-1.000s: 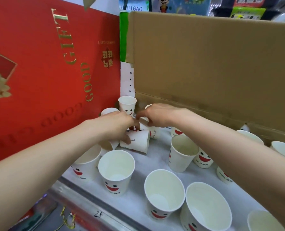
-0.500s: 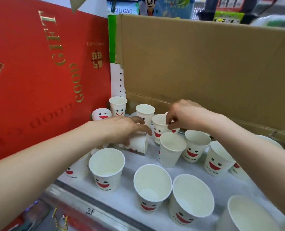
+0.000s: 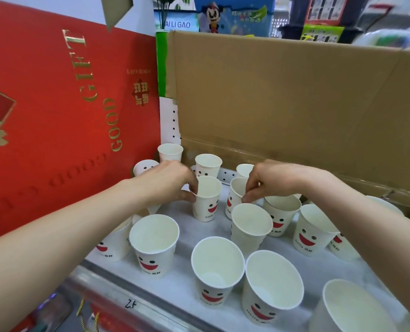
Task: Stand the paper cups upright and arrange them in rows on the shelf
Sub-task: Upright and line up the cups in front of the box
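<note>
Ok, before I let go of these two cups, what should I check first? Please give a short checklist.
1. Left hand holds the smiley cup: ok, fingers curl round its rim.
2. Smiley cup upright on the shelf: ok.
3. Right hand holds the second cup: ok, it pinches the rim.
4. Second cup's base flat on the shelf: cannot tell, the nearer cup hides it.
5. Front cups in straight rows: not ok, they stand unevenly.
</note>
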Motion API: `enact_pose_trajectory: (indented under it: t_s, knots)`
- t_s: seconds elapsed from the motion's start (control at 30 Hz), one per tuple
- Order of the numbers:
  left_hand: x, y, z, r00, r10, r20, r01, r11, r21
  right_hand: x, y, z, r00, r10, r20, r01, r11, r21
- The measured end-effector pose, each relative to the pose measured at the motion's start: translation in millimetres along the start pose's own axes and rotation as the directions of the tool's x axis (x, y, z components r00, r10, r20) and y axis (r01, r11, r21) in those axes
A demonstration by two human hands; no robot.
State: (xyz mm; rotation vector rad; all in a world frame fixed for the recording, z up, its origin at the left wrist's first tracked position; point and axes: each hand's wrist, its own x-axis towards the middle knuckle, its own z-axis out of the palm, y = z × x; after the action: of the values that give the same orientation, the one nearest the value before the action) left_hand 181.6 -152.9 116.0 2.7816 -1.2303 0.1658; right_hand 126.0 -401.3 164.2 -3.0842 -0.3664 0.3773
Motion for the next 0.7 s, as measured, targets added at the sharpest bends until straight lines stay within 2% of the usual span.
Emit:
enact_pose_trajectory:
  t_s: [0.07,0.13,0.2,0.27,0.33,0.5,0.6,0.7]
  knots:
    - [-2.1,-4.1,-3.2,1.0,-0.015,0.019,0.016,1.0,-0.019,0.9,-1.0,-6.3,1.0,0.0,-0.023,0.001,1.0,0.018]
    - [-4.0,-9.3,-11.0,0.997,-0.076,0.004,0.076,0.996,-0.038,4.5,-0.2,-12.6,0.99,-0.004,-0.14,0.011,0.999,0.049]
    - [-2.7,-17.9,-19.9,0.977,-0.201,-0.076,0.194,0.977,-0.087,10.3,2.3,-17.3,0.957,0.012,-0.29,0.01,0.997,0.076]
    - [3.9,-33.8,-22.5,0.926,-0.341,-0.162,0.323,0.938,-0.127,16.8,3.5,-20.0,0.923,0.045,-0.382,-0.026,0.998,0.054]
    - [11.7,-50.9,-18.6,0.889,-0.426,-0.168,0.419,0.905,-0.076,24.2,4.3,-19.7,0.909,0.074,-0.409,-0.07,0.997,0.025]
    - [24.5,-71.1,-6.8,0.85,-0.517,0.1,0.514,0.856,0.059,40.0,3.6,-4.1,0.908,0.039,-0.417,-0.067,0.996,-0.052]
    - [28.1,-73.8,-0.1,0.86,-0.506,0.071,0.501,0.862,0.082,42.5,2.4,3.2,0.903,0.0,-0.429,-0.046,0.994,-0.097]
    - [28.7,-73.3,0.4,0.873,-0.485,0.046,0.486,0.874,0.001,46.1,-0.6,2.9,0.898,-0.018,-0.44,-0.035,0.993,-0.11]
